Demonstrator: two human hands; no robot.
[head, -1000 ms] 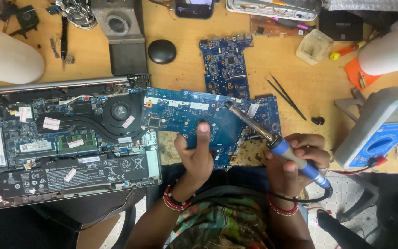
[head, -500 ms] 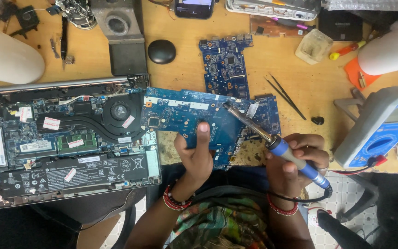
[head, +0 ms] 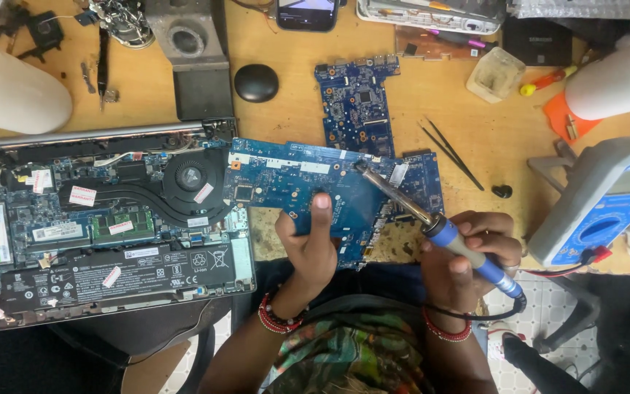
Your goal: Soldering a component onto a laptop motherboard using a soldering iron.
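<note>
A large blue circuit board (head: 286, 179) lies on the wooden bench in front of me. My left hand (head: 309, 244) grips its near edge, thumb pressed on top of the board. My right hand (head: 468, 255) is wrapped around the blue handle of a soldering iron (head: 439, 228). The iron's metal shaft slants up and left, and its tip rests on the board near the upper right area. A black cord runs from the handle's rear down past my wrist.
An opened laptop base (head: 103, 219) with fan and battery lies at left. A smaller blue board (head: 355, 102), tweezers (head: 450, 153), a black round cap (head: 256, 82), a multimeter (head: 607, 204) at right, a white roll (head: 9, 91) and a phone (head: 308, 13) surround the work.
</note>
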